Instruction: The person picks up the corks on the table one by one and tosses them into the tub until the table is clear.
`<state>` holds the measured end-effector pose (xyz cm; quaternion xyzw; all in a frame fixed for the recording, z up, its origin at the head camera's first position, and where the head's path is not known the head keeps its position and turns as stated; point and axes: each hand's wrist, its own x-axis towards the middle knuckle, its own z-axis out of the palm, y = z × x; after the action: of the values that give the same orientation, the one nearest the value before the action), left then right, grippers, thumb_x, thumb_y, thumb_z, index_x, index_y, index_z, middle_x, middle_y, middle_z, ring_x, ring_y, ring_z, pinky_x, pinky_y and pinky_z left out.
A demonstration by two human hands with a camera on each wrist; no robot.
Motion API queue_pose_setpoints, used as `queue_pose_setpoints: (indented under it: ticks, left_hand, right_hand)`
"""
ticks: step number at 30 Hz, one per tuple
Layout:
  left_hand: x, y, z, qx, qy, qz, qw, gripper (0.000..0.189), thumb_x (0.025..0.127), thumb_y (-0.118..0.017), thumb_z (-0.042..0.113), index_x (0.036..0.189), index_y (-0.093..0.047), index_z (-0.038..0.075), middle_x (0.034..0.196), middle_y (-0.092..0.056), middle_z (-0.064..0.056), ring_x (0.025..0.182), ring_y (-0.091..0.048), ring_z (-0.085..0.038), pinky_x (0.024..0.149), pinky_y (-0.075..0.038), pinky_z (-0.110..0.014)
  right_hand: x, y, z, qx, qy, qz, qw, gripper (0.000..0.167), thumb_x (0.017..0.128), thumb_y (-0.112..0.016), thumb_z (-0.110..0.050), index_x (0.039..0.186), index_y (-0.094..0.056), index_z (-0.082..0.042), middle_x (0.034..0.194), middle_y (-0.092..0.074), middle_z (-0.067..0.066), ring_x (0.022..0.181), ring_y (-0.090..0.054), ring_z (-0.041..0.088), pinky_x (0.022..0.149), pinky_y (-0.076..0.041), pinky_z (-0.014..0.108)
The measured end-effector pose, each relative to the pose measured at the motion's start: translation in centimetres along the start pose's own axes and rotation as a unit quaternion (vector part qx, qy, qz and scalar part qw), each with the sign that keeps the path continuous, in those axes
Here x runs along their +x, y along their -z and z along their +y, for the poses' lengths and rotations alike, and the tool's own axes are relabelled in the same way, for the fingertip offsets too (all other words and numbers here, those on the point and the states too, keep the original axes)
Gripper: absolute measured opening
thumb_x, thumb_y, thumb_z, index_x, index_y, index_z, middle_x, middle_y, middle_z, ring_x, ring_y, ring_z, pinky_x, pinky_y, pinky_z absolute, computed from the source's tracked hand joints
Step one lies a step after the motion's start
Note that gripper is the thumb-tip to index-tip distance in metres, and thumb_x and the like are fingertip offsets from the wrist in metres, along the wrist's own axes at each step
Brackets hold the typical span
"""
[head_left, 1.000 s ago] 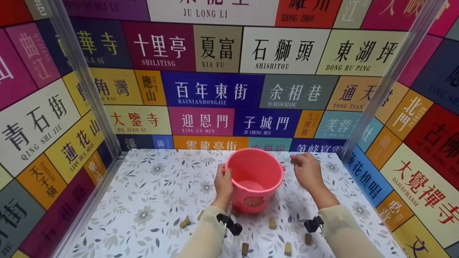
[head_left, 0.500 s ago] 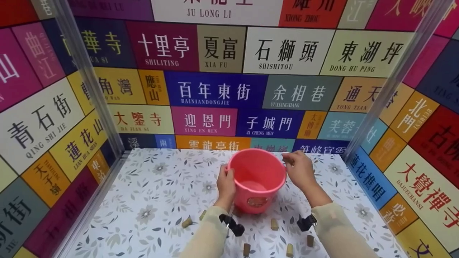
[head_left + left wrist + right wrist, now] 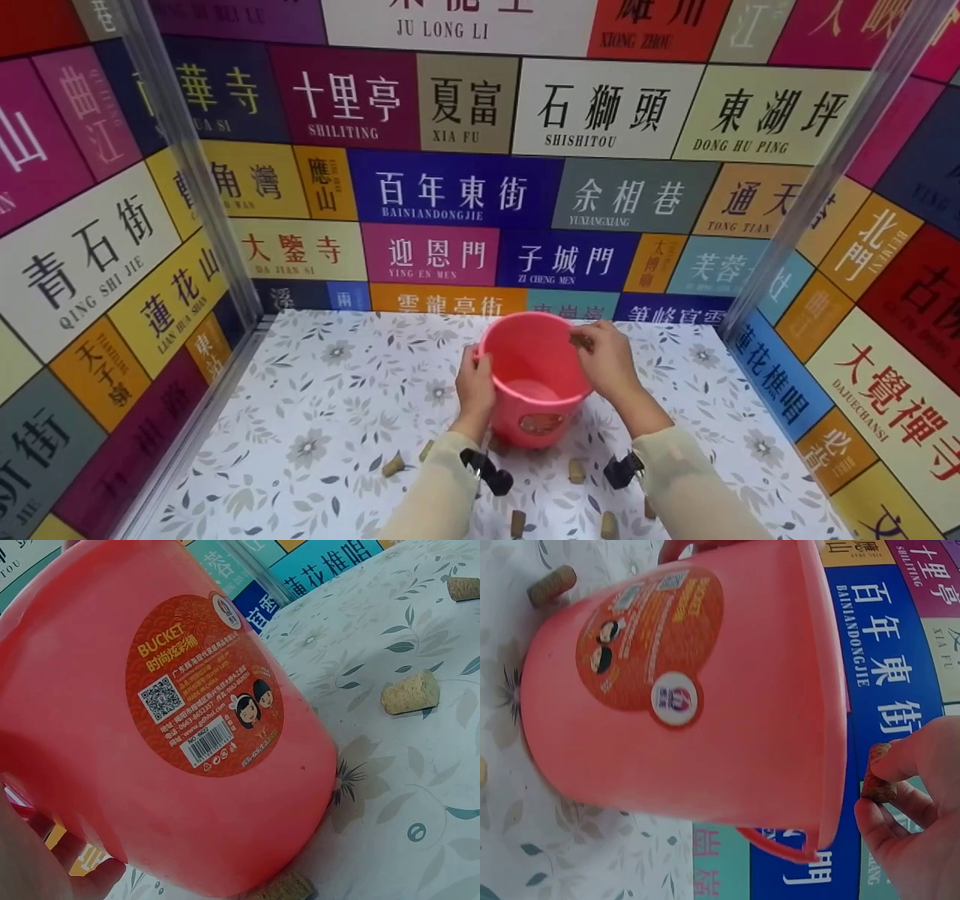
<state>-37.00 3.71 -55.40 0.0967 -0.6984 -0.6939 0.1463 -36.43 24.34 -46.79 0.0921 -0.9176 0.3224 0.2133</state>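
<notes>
A pink plastic bucket [image 3: 536, 420] with a round red label [image 3: 206, 686] stands upright on the patterned table. My left hand [image 3: 474, 390] holds its left side at the rim, thumb in front. My right hand [image 3: 609, 361] is over the bucket's right rim, pinching a brown cork [image 3: 879, 772] between thumb and fingers. In the right wrist view that cork is apart from the bucket, just beyond its rim. The red handle [image 3: 776, 844] hangs at the bucket's side. One cork [image 3: 283, 887] lies close to the bucket's base, as the left wrist view shows.
Several more corks lie on the floral tabletop [image 3: 300, 397] on the near side of the bucket, among them a cork [image 3: 576, 471], a darker cork [image 3: 517, 523] and a cork [image 3: 392, 466] left of my arm. Colourful sign-covered walls [image 3: 450, 187] enclose the back and both sides.
My right hand has moved left, from beside the bucket to over its right rim, carrying the cork. My left hand keeps its hold on the bucket. The head view has shifted slightly.
</notes>
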Motion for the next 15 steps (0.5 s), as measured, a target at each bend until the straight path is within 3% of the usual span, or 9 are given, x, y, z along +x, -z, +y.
queue_pose_setpoints:
  ticks: [3, 10, 15]
  left_hand:
    - [0.0, 0.0, 0.1, 0.001, 0.001, -0.002, 1.0000, 0.025, 0.103, -0.053, 0.021, 0.119, -0.068, 0.010, 0.096, -0.065, -0.010, 0.091, -0.060, -0.019, 0.082, -0.049, -0.032]
    - [-0.1, 0.0, 0.1, -0.001, 0.010, -0.012, 0.9999, 0.026, 0.103, -0.051, 0.022, 0.119, -0.066, 0.008, 0.107, -0.067, -0.021, 0.092, -0.061, -0.020, 0.080, -0.049, -0.030]
    - [-0.2, 0.1, 0.2, -0.012, 0.017, -0.011, 0.9997, 0.025, 0.104, -0.051, 0.022, 0.120, -0.066, 0.010, 0.108, -0.067, -0.021, 0.096, -0.063, -0.024, 0.082, -0.050, -0.031]
  right_hand:
    - [0.1, -0.4, -0.3, 0.006, 0.009, 0.003, 0.9999, 0.021, 0.094, -0.072, 0.000, 0.112, -0.082, -0.004, 0.097, -0.067, 0.013, 0.089, -0.067, 0.028, 0.081, -0.057, 0.043]
    - [0.2, -1.0, -1.0, 0.013, 0.009, -0.004, 0.9999, 0.023, 0.094, -0.072, 0.000, 0.114, -0.082, -0.005, 0.099, -0.068, 0.013, 0.093, -0.069, 0.030, 0.084, -0.059, 0.045]
    - [0.2, -1.8, -1.4, 0.017, 0.022, -0.004, 0.9996, 0.022, 0.093, -0.074, 0.000, 0.113, -0.082, -0.004, 0.097, -0.068, 0.013, 0.093, -0.070, 0.030, 0.085, -0.060, 0.046]
